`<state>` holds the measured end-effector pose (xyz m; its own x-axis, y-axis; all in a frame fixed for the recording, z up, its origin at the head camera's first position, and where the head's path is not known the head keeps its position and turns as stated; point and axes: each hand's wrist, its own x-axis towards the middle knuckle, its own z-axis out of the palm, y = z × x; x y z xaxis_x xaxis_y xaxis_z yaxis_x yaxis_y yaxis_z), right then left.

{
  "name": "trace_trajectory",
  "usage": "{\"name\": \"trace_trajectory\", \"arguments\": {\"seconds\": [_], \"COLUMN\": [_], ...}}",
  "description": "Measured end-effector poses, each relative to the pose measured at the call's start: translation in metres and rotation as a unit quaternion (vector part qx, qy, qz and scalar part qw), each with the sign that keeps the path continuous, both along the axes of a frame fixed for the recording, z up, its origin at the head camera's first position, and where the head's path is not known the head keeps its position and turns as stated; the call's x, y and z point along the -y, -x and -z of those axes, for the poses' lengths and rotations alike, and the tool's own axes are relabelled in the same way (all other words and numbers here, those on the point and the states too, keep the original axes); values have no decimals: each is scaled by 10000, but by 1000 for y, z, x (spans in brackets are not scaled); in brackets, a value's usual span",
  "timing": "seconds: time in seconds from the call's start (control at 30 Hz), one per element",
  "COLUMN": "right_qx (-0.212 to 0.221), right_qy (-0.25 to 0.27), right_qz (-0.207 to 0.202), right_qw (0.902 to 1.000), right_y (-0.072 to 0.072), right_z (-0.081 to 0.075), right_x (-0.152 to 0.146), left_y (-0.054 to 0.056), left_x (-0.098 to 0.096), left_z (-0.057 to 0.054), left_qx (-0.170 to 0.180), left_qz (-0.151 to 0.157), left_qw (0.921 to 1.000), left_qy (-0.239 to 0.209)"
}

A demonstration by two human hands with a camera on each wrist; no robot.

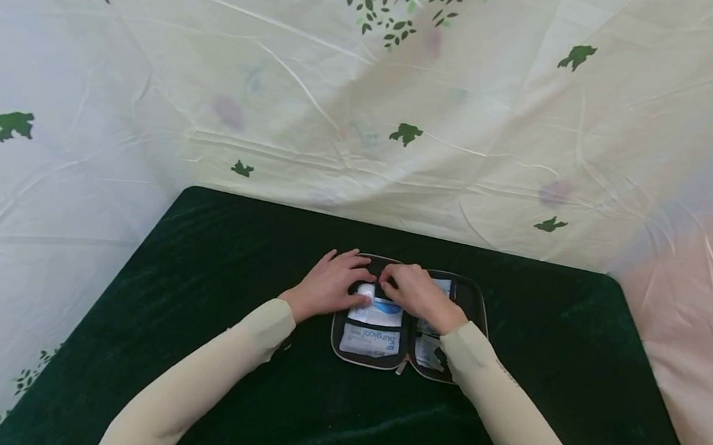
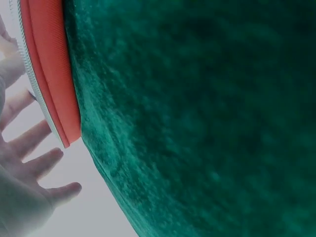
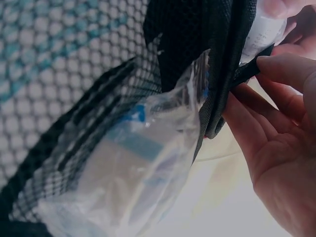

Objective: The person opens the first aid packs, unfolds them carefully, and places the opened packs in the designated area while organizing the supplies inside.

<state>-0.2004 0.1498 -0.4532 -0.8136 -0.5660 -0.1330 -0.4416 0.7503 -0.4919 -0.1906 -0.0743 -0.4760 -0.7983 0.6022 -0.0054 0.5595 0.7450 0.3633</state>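
An unzipped case (image 1: 369,363) lies flat with both halves spread, its shell (image 2: 52,64) red in the left wrist view. My left hand (image 1: 333,282) is over the left half, fingers mostly straight and spread, thumb by a small white roll (image 1: 366,292). My right hand (image 1: 416,295) reaches across the middle. In the right wrist view it pinches a black strap (image 3: 247,73) between thumb and fingers, beside the white roll. Below the roll are a white packet with a blue mark (image 1: 389,312) and a packet printed "Surgical" (image 1: 370,341). The right forearm partly hides the right half.
Clear plastic packets (image 3: 123,168) sit in the right half's black mesh pocket (image 3: 74,123). The zipper pull (image 1: 402,368) hangs at the front of the spine. Dark green cloth (image 1: 252,397) covers the table, and a pale leaf-patterned curtain (image 1: 344,73) surrounds it.
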Motion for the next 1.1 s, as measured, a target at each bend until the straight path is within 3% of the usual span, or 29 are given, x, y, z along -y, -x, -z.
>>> {"name": "trace_trajectory", "arguments": {"seconds": [0.2, 0.57, 0.7, 0.93, 1.1], "right_qx": [-211, -307, -326, -267, -243], "right_qy": [15, 159, 146, 117, 79], "right_qz": [-109, -224, -254, -238, -195], "right_qw": [9997, 9992, 9990, 9993, 9995], "right_y": [0, 1, 1, 0, -1], "right_z": [-1, 0, 0, 0, -1], "right_x": [-1, -3, -2, -1, 0], "left_y": [3, 6, 8, 13, 15], "left_x": [-3, -12, -11, -7, -6], "left_z": [1, 1, 1, 1, 2], "left_qx": [-358, -596, -439, 236, 230], "left_qz": [-18, -321, -323, -221, -200], "left_qw": [9994, 9977, 9985, 9985, 9983], "left_qy": [20, 46, -79, -451, -499]}}
